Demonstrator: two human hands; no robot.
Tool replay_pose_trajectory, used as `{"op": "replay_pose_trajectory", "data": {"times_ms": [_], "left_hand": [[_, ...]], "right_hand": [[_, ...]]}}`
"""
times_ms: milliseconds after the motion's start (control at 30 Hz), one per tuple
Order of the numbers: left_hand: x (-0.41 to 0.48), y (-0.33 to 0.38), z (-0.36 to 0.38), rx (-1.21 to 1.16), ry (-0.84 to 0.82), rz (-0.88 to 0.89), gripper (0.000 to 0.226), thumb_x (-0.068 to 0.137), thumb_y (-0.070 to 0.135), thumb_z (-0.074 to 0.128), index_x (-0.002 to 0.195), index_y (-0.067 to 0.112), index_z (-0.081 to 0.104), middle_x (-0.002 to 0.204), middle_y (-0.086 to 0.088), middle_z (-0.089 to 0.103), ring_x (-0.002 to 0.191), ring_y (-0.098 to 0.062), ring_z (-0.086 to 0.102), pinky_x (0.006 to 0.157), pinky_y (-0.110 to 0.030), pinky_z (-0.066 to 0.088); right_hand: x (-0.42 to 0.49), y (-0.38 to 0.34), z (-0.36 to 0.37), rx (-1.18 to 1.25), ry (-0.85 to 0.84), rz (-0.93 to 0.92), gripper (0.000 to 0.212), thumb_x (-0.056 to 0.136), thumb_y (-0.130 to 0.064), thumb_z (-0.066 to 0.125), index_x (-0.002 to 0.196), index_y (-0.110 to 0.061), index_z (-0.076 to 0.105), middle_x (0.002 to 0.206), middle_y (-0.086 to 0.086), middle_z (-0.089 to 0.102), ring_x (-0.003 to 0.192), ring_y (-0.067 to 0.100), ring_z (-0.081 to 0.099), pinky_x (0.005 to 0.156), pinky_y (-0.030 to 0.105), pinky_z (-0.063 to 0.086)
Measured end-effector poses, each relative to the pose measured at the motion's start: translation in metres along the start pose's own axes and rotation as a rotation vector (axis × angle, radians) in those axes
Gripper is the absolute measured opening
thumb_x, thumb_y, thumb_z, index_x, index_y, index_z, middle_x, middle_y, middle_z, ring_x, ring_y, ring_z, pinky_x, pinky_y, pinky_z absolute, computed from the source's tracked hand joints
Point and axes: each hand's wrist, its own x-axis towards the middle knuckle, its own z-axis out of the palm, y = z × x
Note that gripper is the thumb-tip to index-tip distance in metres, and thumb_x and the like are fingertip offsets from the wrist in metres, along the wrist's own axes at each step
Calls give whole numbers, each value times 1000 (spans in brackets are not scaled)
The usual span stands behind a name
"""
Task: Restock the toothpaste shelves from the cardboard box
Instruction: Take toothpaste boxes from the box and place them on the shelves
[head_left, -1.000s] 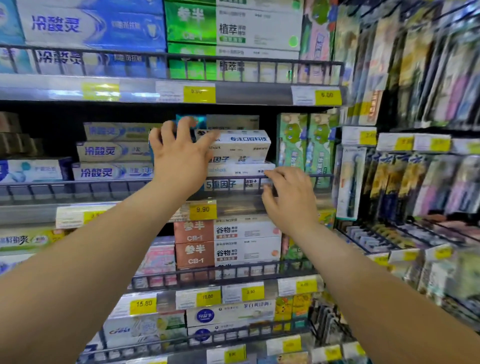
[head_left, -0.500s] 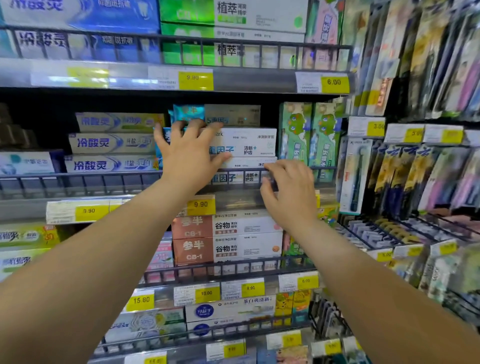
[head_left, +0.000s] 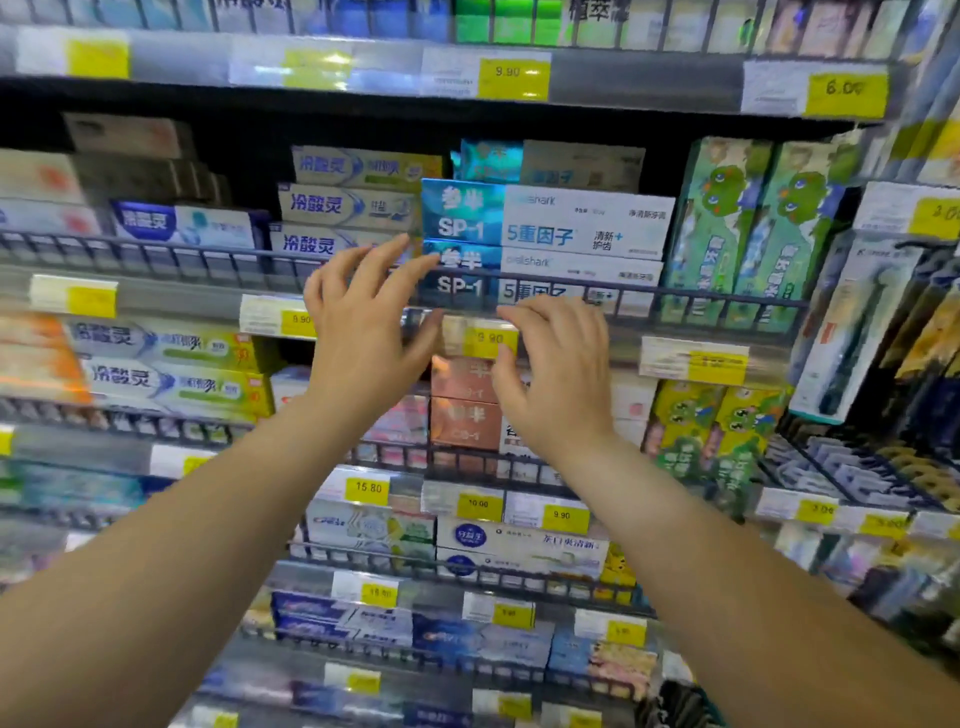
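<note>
Left stack: I count three blue-and-white boxes (head_left: 345, 205) lying flat, piled at the shelf (head_left: 171, 301) front edge, left of my hands.
Left hand (head_left: 363, 338): empty, fingers (head_left: 387, 260) spread wide, tips at the wire rail (head_left: 727, 304) just beside the SP-1 boxes. I cannot tell if they touch.
SP-1 boxes (head_left: 545, 221): two, stacked flat behind the rail at mid-shelf, with one paler box (head_left: 582, 163) on top.
Handling: I judge them light and stiff, with slick printed card that crushes at the corners. I'd take one by its long sides, thumb under, fingers over.
Right hand (head_left: 558, 379): empty, fingers loosely bent and close together, in front of the yellow 9.90 tag (head_left: 488, 340) below the rail.
Green cartons (head_left: 722, 223): two, upright, toward the shelf's right end.
Cardboard box: not in view.
</note>
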Motion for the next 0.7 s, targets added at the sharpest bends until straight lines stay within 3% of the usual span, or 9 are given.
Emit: {"op": "replay_pose_trajectory", "data": {"times_ms": [333, 500, 700], "left_hand": [[-142, -125, -142, 99, -208, -262, 47, 84, 39, 53, 127, 20, 57, 129, -5, 57, 117, -30, 52, 98, -42, 37], [-233, -197, -253, 147, -289, -436, 42, 86, 32, 61, 124, 17, 59, 121, -5, 60, 111, -24, 54, 94, -24, 32], [-335, -282, -399, 249, -345, -632, 36, 84, 29, 67, 118, 17, 62, 111, -4, 63, 102, -21, 58, 87, -25, 37]], "right_hand": [[-38, -178, 74, 352, -307, -80, 33, 80, -22, 51, 105, -6, 65, 102, 11, 64, 95, 31, 56, 85, 34, 33], [-74, -317, 117, 529, -485, -70, 37, 81, -30, 46, 106, -9, 65, 98, 9, 65, 92, 31, 58, 82, 37, 40], [-125, -499, 163, 707, -661, -112, 32, 78, -26, 48, 96, -6, 66, 87, 14, 66, 83, 36, 62, 74, 44, 49]]}}
